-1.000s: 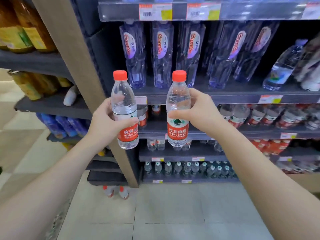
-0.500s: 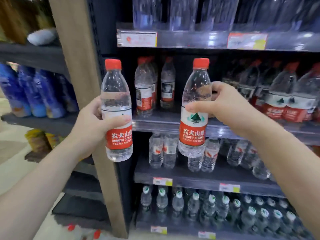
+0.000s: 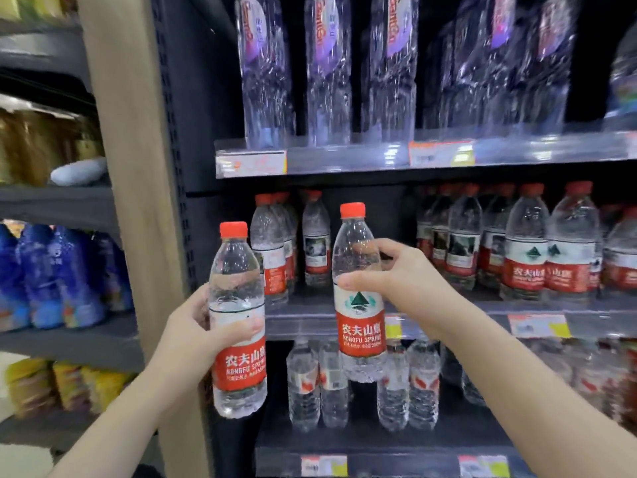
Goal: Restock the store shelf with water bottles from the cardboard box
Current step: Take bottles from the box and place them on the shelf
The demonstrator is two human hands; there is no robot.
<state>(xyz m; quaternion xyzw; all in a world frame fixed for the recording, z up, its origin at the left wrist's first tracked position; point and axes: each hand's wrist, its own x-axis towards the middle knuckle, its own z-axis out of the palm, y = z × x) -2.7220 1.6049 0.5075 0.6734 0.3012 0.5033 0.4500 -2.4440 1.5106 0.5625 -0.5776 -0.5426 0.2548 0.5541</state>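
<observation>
Hands grip bottles: left hand (image 3: pixel 193 334) holds one clear red-capped plastic water bottle (image 3: pixel 238 319) upright; right hand (image 3: pixel 400 281) holds another red-capped water bottle (image 3: pixel 358 291), before the dark shelf (image 3: pixel 448 307).

Tall clear bottles with purple labels (image 3: pixel 327 70) stand in a row up top, above blurred price tags (image 3: pixel 441 153). A beige post (image 3: pixel 138 201) runs upright left of them. Beyond it, a grey side rack (image 3: pixel 58 201) holds amber bottles (image 3: pixel 31 146) and a pale rounded object (image 3: pixel 79 171), blue bottles (image 3: pixel 62 277) below, yellow packs (image 3: pixel 69 384) lowest.
</observation>
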